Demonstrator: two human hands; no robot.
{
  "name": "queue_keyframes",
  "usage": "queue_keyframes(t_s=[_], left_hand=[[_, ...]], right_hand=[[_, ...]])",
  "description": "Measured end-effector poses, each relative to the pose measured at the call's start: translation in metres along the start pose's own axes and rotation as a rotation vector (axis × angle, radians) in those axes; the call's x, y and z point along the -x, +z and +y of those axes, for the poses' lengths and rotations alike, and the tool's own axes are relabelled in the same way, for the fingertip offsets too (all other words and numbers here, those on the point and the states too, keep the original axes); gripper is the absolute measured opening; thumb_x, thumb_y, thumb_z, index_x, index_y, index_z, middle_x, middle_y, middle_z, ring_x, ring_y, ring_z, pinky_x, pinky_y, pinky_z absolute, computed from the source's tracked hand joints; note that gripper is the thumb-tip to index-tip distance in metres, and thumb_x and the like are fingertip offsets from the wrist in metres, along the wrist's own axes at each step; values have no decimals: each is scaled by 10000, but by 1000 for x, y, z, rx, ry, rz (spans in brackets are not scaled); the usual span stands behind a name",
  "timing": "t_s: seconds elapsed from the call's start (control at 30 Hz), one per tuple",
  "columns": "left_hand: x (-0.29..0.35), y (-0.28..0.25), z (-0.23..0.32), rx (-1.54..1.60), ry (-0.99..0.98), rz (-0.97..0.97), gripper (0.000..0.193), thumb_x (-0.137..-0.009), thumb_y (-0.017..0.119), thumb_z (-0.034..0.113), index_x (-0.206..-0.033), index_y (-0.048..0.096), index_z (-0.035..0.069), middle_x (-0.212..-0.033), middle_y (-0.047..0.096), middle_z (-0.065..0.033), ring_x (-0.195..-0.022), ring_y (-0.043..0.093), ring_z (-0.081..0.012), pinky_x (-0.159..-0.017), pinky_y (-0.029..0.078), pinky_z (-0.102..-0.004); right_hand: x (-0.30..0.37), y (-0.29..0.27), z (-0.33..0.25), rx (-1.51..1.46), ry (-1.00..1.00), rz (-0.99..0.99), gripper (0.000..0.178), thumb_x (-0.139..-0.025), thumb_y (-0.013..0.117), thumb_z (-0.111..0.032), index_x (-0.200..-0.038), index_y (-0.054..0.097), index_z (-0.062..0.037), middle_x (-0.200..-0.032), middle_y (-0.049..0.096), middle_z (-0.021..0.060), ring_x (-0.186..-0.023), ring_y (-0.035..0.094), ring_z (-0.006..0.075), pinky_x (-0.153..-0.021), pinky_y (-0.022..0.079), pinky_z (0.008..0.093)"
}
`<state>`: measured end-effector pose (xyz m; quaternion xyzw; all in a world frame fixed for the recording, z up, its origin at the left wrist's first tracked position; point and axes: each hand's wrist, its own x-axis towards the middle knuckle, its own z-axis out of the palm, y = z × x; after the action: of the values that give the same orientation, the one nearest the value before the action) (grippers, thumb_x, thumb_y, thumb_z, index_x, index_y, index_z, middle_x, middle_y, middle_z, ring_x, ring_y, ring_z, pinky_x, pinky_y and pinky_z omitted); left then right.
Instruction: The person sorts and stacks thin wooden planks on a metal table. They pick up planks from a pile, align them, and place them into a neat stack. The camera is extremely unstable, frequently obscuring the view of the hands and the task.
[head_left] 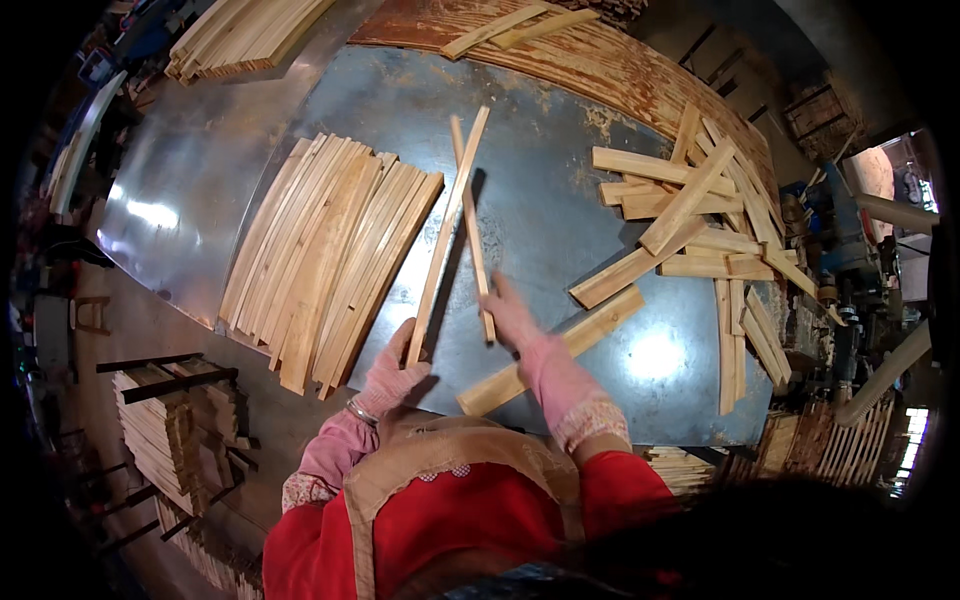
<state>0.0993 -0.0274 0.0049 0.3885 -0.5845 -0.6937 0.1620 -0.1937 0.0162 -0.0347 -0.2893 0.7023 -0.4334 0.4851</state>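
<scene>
My left hand (396, 368), in a pink fingerless glove, grips the near end of a narrow wooden slat (448, 232) that slants up and away to the right. Closed around the lower part of a second wooden slat (473, 225) is my right hand (512, 312), slightly blurred. The two slats cross near their far ends, above the metal tabletop. To the left lies a row of wooden slats (320, 250) set side by side. A loose board (560, 350) rests on the table just beyond my right wrist, partly hidden by my forearm.
A jumbled heap of boards (700, 205) covers the right of the metal table (540, 150). At the far side, two boards (515, 28) lie on a worn plywood sheet (640, 75). Another slat stack (245, 38) stands far left. Below left, a rack holds stacked wood (160, 435).
</scene>
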Motion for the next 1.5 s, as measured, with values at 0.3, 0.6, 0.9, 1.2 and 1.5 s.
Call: queue_keyframes(t_s=[0.3,0.6,0.9,1.2,1.5], left_hand=[[-36,7,-47,-251,-317,-128,1000,-848,862,209,-1661,311,20,-1218,714,-215,-1026,726,-319,-893,613,-424],[30,-57,-48,-1184,26,331,909,-822,839,267,-1627,454,92,-1732,346,-178,-1606,292,-405,-1305,233,-548],[19,-26,15,-729,341,49,795,-862,869,248,-1528,517,-5,-1331,677,-265,-1244,648,-449,-1068,520,-522],[-40,-2,-29,-314,-476,-131,843,-873,798,434,-1565,529,34,-1346,727,-256,-1258,689,-421,-1084,531,-432],[19,-23,5,-1165,187,166,734,-858,786,358,-1505,560,92,-1484,560,-184,-1431,516,-396,-1167,424,-558]], right_hand=[[102,43,29,1012,-105,49,847,-975,697,-395,-1660,396,2,-1598,558,225,-1461,541,367,-1243,383,402],[133,-54,68,391,730,1057,1122,-795,862,-305,-1708,265,-44,-1713,346,266,-1534,407,483,-1276,371,502],[108,-15,52,-680,-122,735,901,-836,613,20,-1695,353,-66,-1425,620,201,-1216,672,328,-1052,592,465],[19,55,40,-234,69,516,607,-884,558,-84,-1484,600,-5,-1181,726,111,-1049,707,265,-942,574,415],[1,136,-6,219,-232,121,463,-996,599,-317,-1376,623,-53,-1211,719,246,-1141,656,485,-991,505,579]])
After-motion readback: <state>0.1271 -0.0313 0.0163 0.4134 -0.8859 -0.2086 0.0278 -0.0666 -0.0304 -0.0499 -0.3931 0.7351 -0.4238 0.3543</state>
